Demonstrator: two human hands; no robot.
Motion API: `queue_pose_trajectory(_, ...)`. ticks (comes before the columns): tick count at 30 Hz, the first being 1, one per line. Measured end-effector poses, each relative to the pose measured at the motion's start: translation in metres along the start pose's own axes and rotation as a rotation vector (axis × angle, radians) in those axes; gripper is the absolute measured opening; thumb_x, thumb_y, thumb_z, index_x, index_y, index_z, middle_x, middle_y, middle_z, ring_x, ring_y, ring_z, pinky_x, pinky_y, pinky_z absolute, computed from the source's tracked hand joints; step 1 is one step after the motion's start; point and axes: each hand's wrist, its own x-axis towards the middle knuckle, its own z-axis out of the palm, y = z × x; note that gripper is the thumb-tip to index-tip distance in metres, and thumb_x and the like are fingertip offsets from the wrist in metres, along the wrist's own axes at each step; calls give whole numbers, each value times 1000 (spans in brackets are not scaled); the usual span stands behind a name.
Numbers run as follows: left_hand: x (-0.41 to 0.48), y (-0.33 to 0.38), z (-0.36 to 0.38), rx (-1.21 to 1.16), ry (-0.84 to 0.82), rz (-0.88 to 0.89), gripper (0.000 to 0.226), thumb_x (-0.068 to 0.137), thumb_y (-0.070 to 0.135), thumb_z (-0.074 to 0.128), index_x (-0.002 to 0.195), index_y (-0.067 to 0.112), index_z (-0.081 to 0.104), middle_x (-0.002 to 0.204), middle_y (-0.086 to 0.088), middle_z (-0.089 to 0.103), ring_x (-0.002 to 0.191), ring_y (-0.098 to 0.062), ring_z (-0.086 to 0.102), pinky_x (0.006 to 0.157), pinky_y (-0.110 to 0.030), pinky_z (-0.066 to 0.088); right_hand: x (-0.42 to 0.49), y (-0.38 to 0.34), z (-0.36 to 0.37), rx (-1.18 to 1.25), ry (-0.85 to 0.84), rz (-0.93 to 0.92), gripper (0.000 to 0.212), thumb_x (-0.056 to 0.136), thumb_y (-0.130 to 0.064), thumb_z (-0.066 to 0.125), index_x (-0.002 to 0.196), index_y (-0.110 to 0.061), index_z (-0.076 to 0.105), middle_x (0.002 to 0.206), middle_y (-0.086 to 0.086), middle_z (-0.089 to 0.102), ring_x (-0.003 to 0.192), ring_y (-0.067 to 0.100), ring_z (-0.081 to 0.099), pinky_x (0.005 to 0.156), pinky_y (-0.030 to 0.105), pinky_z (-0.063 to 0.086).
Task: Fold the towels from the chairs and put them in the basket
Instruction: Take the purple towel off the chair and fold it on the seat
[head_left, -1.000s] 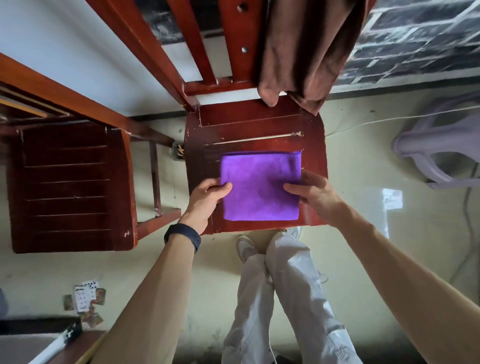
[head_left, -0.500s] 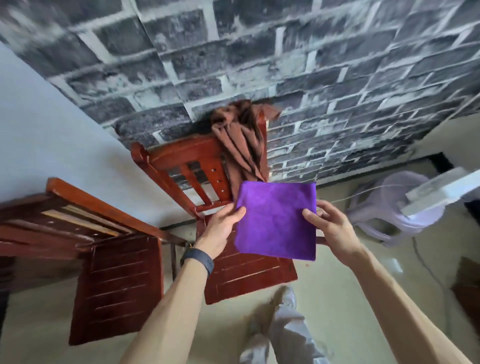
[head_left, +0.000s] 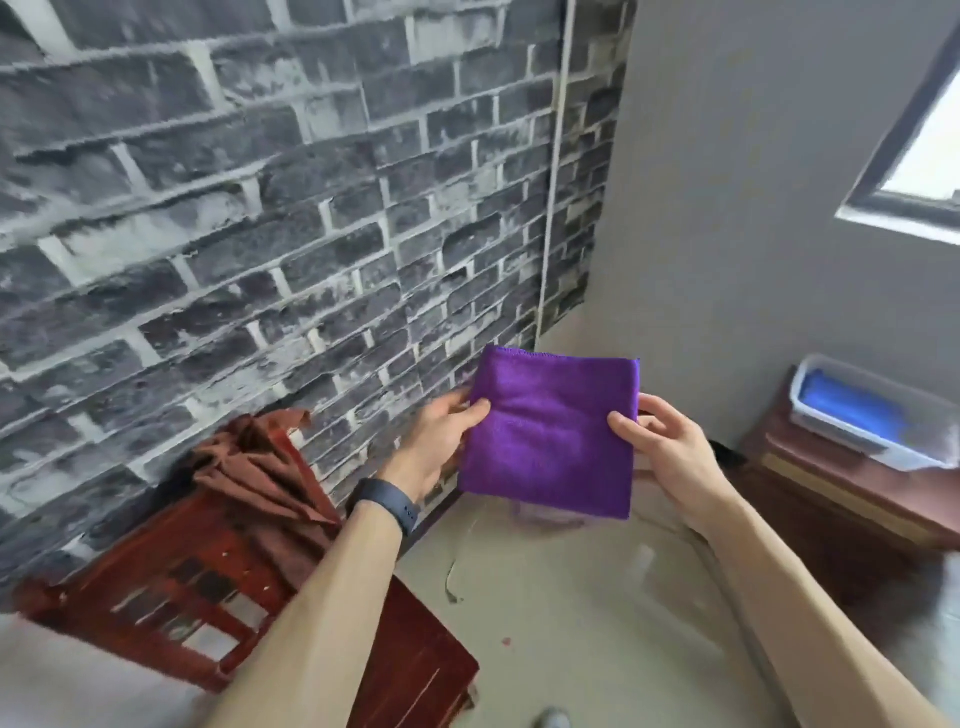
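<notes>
A folded purple towel (head_left: 550, 436) hangs in the air in front of me, held flat by both hands. My left hand (head_left: 441, 441) pinches its left edge and my right hand (head_left: 662, 447) pinches its right edge. A brown towel (head_left: 260, 467) is draped over the backrest of a red wooden chair (head_left: 218, 587) at the lower left. At the right edge a clear plastic basket (head_left: 883, 447) stands on a wooden surface, with a blue towel (head_left: 852, 405) lying inside it.
A dark brick-pattern wall (head_left: 260, 208) fills the left and centre. A grey wall and a window (head_left: 924, 156) are at the right. The basket rests on a wooden table (head_left: 841, 509). Pale floor (head_left: 571, 623) with a cable lies between chair and table.
The purple towel was lifted off the chair seat by both hands. My view has swung up and to the right, bringing the basket into sight and leaving the chair at the lower left.
</notes>
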Motion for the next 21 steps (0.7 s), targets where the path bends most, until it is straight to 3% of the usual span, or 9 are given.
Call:
queue_pose_trajectory(3, 16, 21, 63, 47, -111, 39, 11, 99, 18, 58, 103, 24, 66, 92, 5, 73, 80, -11, 70, 67, -28, 55, -12, -17, -55, 15, 121, -52, 20, 92, -20, 71, 112, -24, 72, 90, 6, 70, 86, 23, 71, 65, 39, 60)
queue_pose_trajectory(6, 42, 26, 130, 115, -199, 57, 16, 101, 19, 55, 96, 26, 69, 98, 0, 74, 83, -14, 71, 72, -32, 57, -17, -22, -114, 45, 238, -96, 19, 92, -22, 70, 111, -22, 71, 88, 3, 72, 82, 21, 72, 67, 42, 61)
queue_pose_trajectory(9, 73, 20, 199, 158, -286, 41, 18, 102, 20, 53, 104, 24, 70, 104, -2, 74, 90, -19, 71, 72, -31, 57, -13, -16, -170, 85, 353, -88, 20, 93, -25, 69, 111, -19, 70, 83, 1, 71, 80, 20, 72, 63, 38, 60)
queue_pose_trajectory(14, 135, -12, 309, 231, -415, -53, 16, 102, 16, 53, 100, 22, 68, 85, 9, 72, 64, 1, 67, 56, -19, 53, 14, 14, -270, 175, 498, 5, 17, 91, -24, 71, 107, -18, 71, 84, 5, 72, 76, 18, 71, 59, 35, 58)
queue_pose_trajectory(18, 185, -38, 383, 290, -450, -153, 22, 100, 17, 56, 115, 10, 71, 93, -2, 75, 78, -15, 66, 70, -29, 49, 38, 32, -340, 220, 561, 96, 15, 90, -20, 72, 105, -15, 70, 86, 6, 73, 78, 20, 71, 60, 36, 59)
queue_pose_trajectory(19, 196, -44, 399, 289, -448, -171, 24, 100, 17, 57, 117, 8, 70, 93, -3, 75, 78, -17, 66, 69, -28, 48, 45, 36, -355, 227, 567, 114, 16, 90, -20, 72, 105, -15, 70, 86, 6, 74, 79, 20, 71, 63, 38, 60)
queue_pose_trajectory(21, 214, -57, 426, 319, -442, -202, 20, 100, 16, 56, 112, 10, 71, 80, 3, 73, 62, -10, 62, 52, -19, 44, 57, 44, -381, 236, 589, 161, 17, 89, -22, 73, 105, -16, 70, 88, 7, 74, 80, 21, 71, 66, 39, 60)
